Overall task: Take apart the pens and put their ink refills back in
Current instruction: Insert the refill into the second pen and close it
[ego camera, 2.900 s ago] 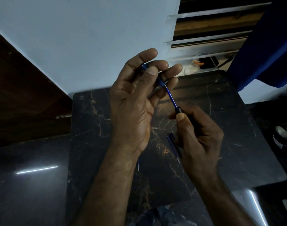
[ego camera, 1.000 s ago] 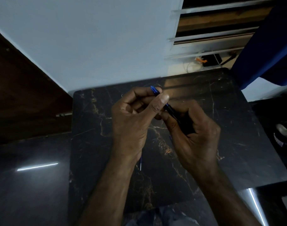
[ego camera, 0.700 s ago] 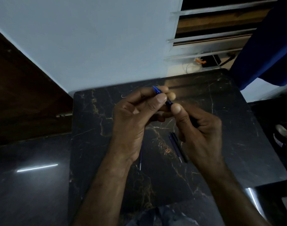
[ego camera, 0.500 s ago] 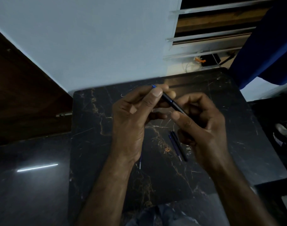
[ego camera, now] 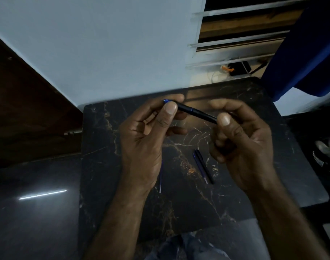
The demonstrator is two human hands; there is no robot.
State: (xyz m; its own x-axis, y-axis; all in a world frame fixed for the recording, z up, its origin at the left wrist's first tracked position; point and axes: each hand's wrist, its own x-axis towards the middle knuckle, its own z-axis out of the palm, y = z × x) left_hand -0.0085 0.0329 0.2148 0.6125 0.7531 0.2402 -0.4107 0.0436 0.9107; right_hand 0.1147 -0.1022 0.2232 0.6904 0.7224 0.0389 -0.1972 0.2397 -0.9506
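I hold a dark pen (ego camera: 195, 111) with a blue end nearly level above the black marble table (ego camera: 269, 147). My left hand (ego camera: 147, 139) pinches its blue left end between thumb and fingers. My right hand (ego camera: 241, 141) grips its right end with thumb and forefinger. Two more pens (ego camera: 202, 166) lie side by side on the table below, between my hands. A thin blue ink refill (ego camera: 160, 179) lies on the table, partly hidden under my left wrist.
A pale wall (ego camera: 104, 44) stands behind the table, with a louvred window (ego camera: 241, 34) and a blue curtain (ego camera: 307, 44) at the right. A dark wooden panel (ego camera: 25, 109) is at the left. Shoes (ego camera: 327, 149) lie on the floor at the right.
The blue refill that stuck out between my hands has gone into the barrel. The hands came together at the pen, then drew apart to its two ends, and the pen now lies flatter.
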